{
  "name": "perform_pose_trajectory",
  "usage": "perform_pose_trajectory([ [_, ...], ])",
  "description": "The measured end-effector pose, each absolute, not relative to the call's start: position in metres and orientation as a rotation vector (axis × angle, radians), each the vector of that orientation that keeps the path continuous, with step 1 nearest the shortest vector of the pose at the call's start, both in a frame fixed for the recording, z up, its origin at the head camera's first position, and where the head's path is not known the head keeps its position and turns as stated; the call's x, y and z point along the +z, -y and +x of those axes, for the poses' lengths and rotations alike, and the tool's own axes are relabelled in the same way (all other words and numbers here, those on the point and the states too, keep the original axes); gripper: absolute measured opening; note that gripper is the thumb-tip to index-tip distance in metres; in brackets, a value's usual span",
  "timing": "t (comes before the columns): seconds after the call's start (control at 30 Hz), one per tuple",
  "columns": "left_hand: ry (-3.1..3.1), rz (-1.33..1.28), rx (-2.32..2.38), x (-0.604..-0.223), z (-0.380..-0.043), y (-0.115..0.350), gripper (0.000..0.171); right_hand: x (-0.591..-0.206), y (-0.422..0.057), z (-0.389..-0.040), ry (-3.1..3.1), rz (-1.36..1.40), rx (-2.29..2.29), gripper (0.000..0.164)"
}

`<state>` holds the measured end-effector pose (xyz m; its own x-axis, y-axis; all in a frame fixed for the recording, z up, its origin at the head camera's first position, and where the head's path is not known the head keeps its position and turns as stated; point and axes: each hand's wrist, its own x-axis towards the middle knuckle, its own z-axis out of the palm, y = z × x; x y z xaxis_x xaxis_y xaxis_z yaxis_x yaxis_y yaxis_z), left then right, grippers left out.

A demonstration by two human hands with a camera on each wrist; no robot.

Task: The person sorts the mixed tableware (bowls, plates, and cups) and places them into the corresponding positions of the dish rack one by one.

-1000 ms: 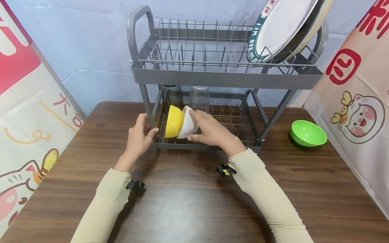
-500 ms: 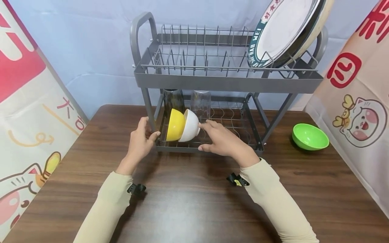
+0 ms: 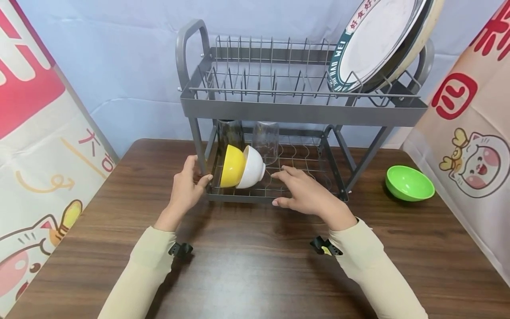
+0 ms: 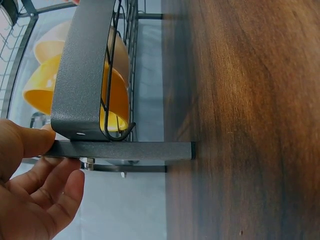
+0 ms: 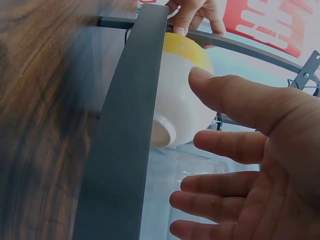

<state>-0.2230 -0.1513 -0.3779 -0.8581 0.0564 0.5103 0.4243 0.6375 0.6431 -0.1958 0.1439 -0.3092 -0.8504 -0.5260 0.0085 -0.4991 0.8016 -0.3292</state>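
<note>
On the lower tier of a grey dish rack (image 3: 303, 114), a yellow bowl (image 3: 233, 166) and a white bowl (image 3: 253, 168) stand on their sides, the white one nested against the yellow. My left hand (image 3: 185, 186) pinches the rack's front left leg (image 4: 125, 150) between thumb and fingers, as the left wrist view shows. To the right of the white bowl, my right hand (image 3: 307, 191) is apart from it, fingers extended and holding nothing. Behind the bowls are a dark glass (image 3: 230, 133) and a clear glass (image 3: 265, 139).
Large plates (image 3: 374, 44) lean in the upper tier at its right end. A green bowl (image 3: 409, 183) sits upright on the wooden table (image 3: 247, 266), right of the rack. Printed cloths hang at both sides.
My right hand has let go of the white bowl and drawn back to the right. Both bowls stay on their sides. My left hand keeps its hold on the leg.
</note>
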Motion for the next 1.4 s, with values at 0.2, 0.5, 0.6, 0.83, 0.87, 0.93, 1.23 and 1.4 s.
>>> perform_pose_trajectory([
  [0.2, 2.415, -0.372, -1.1, -0.376, -0.223, 0.151, 0.043, -0.31, -0.151, -0.19, -2.901, -0.818, -0.472, 0.064],
  [0.5, 2.44, -0.332, -1.071, -0.375, -0.221, 0.153, 0.043, -0.311, -0.166, -0.182, -2.907, -0.858, -0.461, 0.063],
  [0.6, 2.451, -0.321, -1.075, -0.375, -0.221, 0.153, 0.042, -0.312, -0.172, -0.18, -2.909, -0.862, -0.466, 0.062],
  [0.83, 2.455, -0.319, -1.061, -0.376, -0.222, 0.152, 0.042, -0.318, -0.191, -0.175, -2.905, -0.837, -0.471, 0.06],
  [0.87, 2.457, -0.318, -1.059, -0.376, -0.222, 0.152, 0.042, -0.319, -0.194, -0.174, -2.904, -0.836, -0.472, 0.06],
  [0.93, 2.458, -0.319, -1.061, -0.376, -0.222, 0.152, 0.042, -0.321, -0.199, -0.172, -2.905, -0.831, -0.474, 0.06],
  [1.23, 2.456, -0.311, -1.012, -0.376, -0.223, 0.149, 0.041, -0.324, -0.218, -0.162, -2.931, -0.85, -0.489, 0.057],
  [1.4, 2.464, -0.317, -0.984, -0.374, -0.223, 0.151, 0.041, -0.326, -0.224, -0.158, -2.966, -0.851, -0.457, 0.057],
])
